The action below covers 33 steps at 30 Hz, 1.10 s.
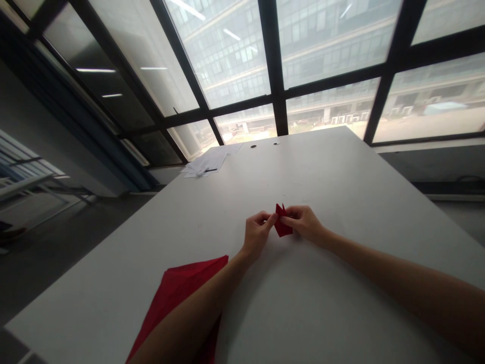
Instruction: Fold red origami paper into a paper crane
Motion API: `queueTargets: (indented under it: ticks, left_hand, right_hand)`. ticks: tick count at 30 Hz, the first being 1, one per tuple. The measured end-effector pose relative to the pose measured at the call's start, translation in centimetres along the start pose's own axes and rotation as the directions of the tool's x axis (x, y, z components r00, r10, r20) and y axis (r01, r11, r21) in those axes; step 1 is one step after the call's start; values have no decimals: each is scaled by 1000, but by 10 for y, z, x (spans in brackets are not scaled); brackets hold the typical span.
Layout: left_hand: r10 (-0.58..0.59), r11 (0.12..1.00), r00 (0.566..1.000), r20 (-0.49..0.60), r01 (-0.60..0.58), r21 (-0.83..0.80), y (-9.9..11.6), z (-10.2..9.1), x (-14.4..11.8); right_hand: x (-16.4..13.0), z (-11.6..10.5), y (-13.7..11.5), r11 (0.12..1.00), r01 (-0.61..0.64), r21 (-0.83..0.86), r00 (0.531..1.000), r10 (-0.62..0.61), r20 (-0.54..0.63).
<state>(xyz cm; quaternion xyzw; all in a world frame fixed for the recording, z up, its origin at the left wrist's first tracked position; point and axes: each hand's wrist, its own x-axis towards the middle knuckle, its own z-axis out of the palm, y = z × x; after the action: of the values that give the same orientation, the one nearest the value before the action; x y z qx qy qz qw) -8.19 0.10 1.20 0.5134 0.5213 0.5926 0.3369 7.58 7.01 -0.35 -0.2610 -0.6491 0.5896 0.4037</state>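
Fingers [271, 218] of the left hand [256, 233] pinch one edge of a small folded red paper piece [282, 225], and the right hand [306, 222] grips the other side, both clenched on it just above the white table [341, 172]. Nearer the person, a big red sheet [178, 290] lies under the left forearm. Far off by the window, white papers [208, 162] sit at the table's edge.

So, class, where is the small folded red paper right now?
In the head view the small folded red paper sits mid-table, pinched between the left hand and right hand.
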Motion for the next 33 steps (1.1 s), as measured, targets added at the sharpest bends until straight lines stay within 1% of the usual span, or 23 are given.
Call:
queueTargets:
  ticks: [4,6,9,15,19,22,26,28,31,33]
  left_hand:
    - [-70,996,997,33,72,-57,-1,0,2]
    - [-75,994,997,13,76,-75,-2,-1,3]
    - [-55,998,998,-38,54,-25,-3,-1,3]
    - [-11,997,998,-64,16,81,-3,-1,1]
    - [2,994,997,-71,6,112,-4,-2,2]
    - [3,996,999,-49,2,92,-4,-2,2]
    - [-18,999,999,47,17,28,-2,-1,1]
    - [-27,999,997,66,26,21,-2,0,0]
    - [-48,999,999,7,48,-1,-4,0,1]
    - [-69,996,996,-48,66,-56,-5,0,2]
  right_hand:
    - [1,-1,1,998,-31,49,999,33,-29]
    - [2,-2,1,996,-48,77,997,52,-53]
    - [2,-2,0,994,-59,95,996,64,-58]
    - [3,-2,1,996,-43,80,998,47,-48]
    - [3,-2,0,996,-44,75,998,48,-49]
    - [3,-2,0,997,-36,70,998,39,-46]
    - [3,-1,1,999,-26,44,999,27,-33]
    - [2,-1,1,1000,-11,18,1000,11,-22]
    - [1,1,0,1000,27,4,1000,-27,-8]
    - [1,1,0,999,45,26,999,-45,-1]
